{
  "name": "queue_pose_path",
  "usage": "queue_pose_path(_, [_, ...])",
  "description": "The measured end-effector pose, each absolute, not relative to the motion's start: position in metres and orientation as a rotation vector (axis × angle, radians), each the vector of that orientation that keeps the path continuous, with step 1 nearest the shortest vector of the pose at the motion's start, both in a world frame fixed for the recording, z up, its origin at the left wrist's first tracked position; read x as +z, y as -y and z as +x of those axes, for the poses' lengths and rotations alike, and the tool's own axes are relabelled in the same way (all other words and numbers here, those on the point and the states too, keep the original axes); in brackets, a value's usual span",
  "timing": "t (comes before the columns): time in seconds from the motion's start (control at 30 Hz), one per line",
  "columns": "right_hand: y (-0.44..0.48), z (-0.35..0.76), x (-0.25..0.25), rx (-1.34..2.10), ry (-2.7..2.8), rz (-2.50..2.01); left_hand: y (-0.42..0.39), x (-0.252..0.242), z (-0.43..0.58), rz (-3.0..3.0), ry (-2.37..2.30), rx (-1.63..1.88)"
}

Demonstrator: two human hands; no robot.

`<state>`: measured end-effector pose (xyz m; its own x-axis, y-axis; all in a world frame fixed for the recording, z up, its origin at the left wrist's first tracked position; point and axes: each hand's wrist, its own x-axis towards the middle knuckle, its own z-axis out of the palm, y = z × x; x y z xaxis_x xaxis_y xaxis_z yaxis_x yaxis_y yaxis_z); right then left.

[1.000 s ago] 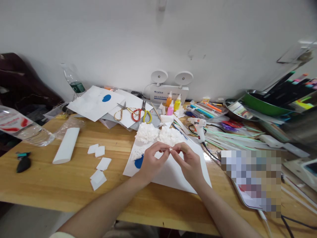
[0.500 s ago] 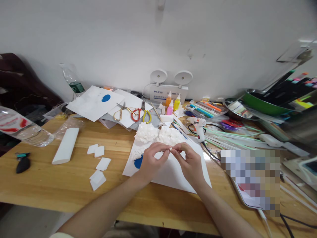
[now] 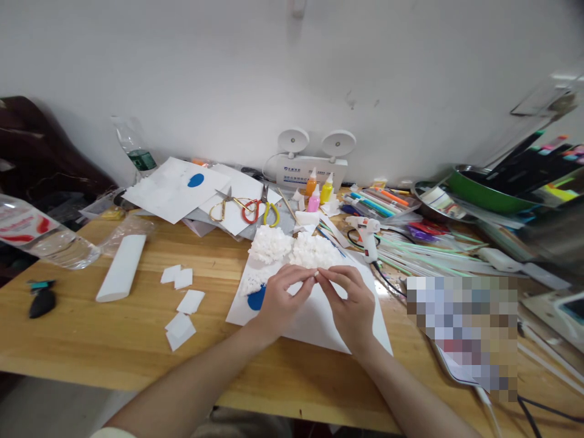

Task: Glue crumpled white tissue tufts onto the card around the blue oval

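Observation:
My left hand (image 3: 283,295) and my right hand (image 3: 349,301) meet fingertip to fingertip over a white sheet (image 3: 314,331). Pinched between them is a small white paper piece (image 3: 316,275), mostly hidden by the fingers. Just beyond my hands, bumpy white paper clumps (image 3: 271,243) cover the far part of the sheet. A blue patch (image 3: 256,298) shows beside my left hand. Off to the left lie several small white paper squares (image 3: 190,301), some overlapping.
A white oblong block (image 3: 122,267) and a water bottle (image 3: 45,234) lie at the left. Scissors (image 3: 250,210) rest on papers at the back. A glue gun (image 3: 367,234) stands right of the clumps, its cable running toward a pixelated device (image 3: 460,334). Paint bottles (image 3: 314,198) stand near the wall.
My fingertips have shifted slightly around the small white paper piece, and my right hand's fingers have straightened a little. The objects on the table stay in place.

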<state>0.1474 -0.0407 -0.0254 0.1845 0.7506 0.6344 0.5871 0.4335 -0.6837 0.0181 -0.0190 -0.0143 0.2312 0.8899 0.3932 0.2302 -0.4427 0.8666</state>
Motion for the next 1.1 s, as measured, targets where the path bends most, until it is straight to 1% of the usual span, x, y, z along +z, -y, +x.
queue_pose_path(0.1, [0.04, 0.1474, -0.0253, 0.109, 1.501, -1.224, 0.0189, -0.0139, 0.0185, 1.812, -1.012, 1.222])
queue_pose_path(0.33, [0.0372, 0.1497, -0.0228, 0.422, 1.517, -1.197, 0.0168, -0.014, 0.0184, 1.651, -1.082, 1.201])
queue_pose_path(0.5, [0.0375, 0.1503, -0.0228, 0.511, 1.566, -1.141, 0.0145, -0.0152, 0.0175, 1.592, -1.107, 1.193])
queue_pose_path(0.83, [0.0359, 0.1495, -0.021, 0.569, 1.59, -1.138, 0.0168, -0.0148, 0.0178, 1.617, -1.062, 1.17])
queue_pose_path(1.1, [0.0373, 0.151, -0.0237, 0.531, 1.499, -1.169, 0.0179, -0.018, 0.0198, 1.496, -1.019, 1.165])
